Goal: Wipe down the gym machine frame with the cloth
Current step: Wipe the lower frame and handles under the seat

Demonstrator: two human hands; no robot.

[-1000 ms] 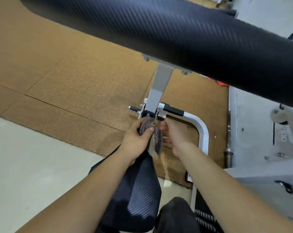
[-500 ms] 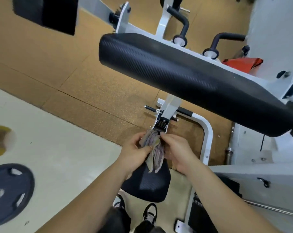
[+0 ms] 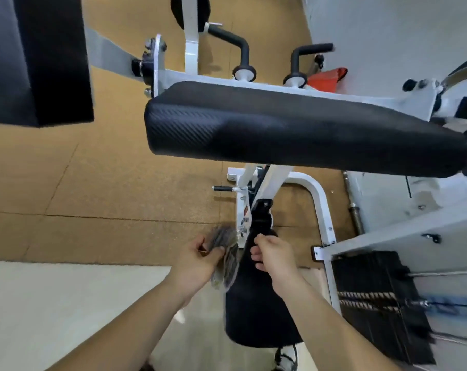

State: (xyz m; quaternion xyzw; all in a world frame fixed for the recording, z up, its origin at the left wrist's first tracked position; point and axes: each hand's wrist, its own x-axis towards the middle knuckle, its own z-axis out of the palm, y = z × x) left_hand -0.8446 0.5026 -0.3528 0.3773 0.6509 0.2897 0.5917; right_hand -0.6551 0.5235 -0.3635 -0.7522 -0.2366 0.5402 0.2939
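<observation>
Half a second ago both hands bunched the cloth at the white frame post (image 3: 241,210). Now the left hand (image 3: 197,261) alone pinches the grey cloth (image 3: 224,245), just beside the post's bolts. The right hand (image 3: 275,257) curls its fingers (image 3: 255,257) round the black seat pad (image 3: 256,311). One-handed wiping looks likely next.

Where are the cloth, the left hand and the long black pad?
cloth (image 3: 229,259), head view, middle of the bunch.
left hand (image 3: 197,259), head view, back of hand.
long black pad (image 3: 294,129), head view, middle of its surface.
</observation>
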